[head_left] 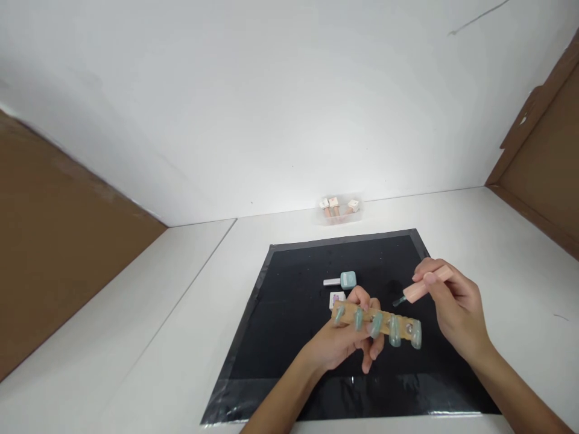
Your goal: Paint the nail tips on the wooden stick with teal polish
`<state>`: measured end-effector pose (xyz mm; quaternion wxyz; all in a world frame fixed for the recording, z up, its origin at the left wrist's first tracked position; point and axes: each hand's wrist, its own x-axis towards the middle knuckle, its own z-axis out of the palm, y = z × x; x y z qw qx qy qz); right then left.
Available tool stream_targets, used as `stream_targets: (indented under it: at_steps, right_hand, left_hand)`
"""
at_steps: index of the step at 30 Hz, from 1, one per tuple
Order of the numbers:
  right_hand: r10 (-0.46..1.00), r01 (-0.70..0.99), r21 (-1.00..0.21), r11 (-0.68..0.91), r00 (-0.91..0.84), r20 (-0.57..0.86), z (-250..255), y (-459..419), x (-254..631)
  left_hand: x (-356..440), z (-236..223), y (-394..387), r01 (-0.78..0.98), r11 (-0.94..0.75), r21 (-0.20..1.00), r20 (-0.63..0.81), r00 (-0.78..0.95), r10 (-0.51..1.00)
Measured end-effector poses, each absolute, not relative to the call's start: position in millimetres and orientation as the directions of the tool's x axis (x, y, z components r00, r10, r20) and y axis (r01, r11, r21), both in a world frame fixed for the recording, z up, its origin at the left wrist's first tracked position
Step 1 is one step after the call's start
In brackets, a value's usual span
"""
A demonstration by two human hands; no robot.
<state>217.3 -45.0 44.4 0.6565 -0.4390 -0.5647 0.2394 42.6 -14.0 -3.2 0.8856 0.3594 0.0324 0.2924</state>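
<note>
A left hand (339, 345) grips a tan strip (348, 311) bearing five green nail tips (395, 333) above a black mat (280, 328) on the white desk (158, 361), its long axis nearly crosswise, right end angled toward the desk's near edge. The right hand (460, 307), closer to that end, pinches a pink cap (418, 292), its brush (398, 301) pointing left, just past the strip's far side and seemingly apart; no object shows between. Beyond the strip's left end lie a white square item (335, 299) and a teal bottle (348, 280); a clear tray (346, 221) sits near the desk's far edge.
</note>
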Motion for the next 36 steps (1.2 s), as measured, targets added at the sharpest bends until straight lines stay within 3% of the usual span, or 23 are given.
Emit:
stream_targets:
  at_steps: [12, 22, 27, 36]
  right_hand:
    - [0.82, 0.171, -0.855, 0.49, 0.242, 0.519, 43, -44, 218]
    - [0.752, 0.092, -0.747, 0.659, -0.084, 0.654, 48, -46, 220]
    - [0.705, 0.13, -0.697, 0.705, -0.228, 0.671, 53, -47, 218]
    - [0.671, 0.242, -0.625, 0.742, -0.265, 0.693, 54, -46, 219]
  left_hand:
    - [42, 0, -14, -0.412, 0.613, 0.674, 0.041, 0.849, 0.526]
    - [42, 1, -14, -0.381, 0.627, 0.679, 0.014, 0.861, 0.509]
    - [44, 1, -13, -0.378, 0.648, 0.661, 0.002, 0.865, 0.502]
    - [45, -4, -15, -0.36, 0.666, 0.654, -0.02, 0.871, 0.491]
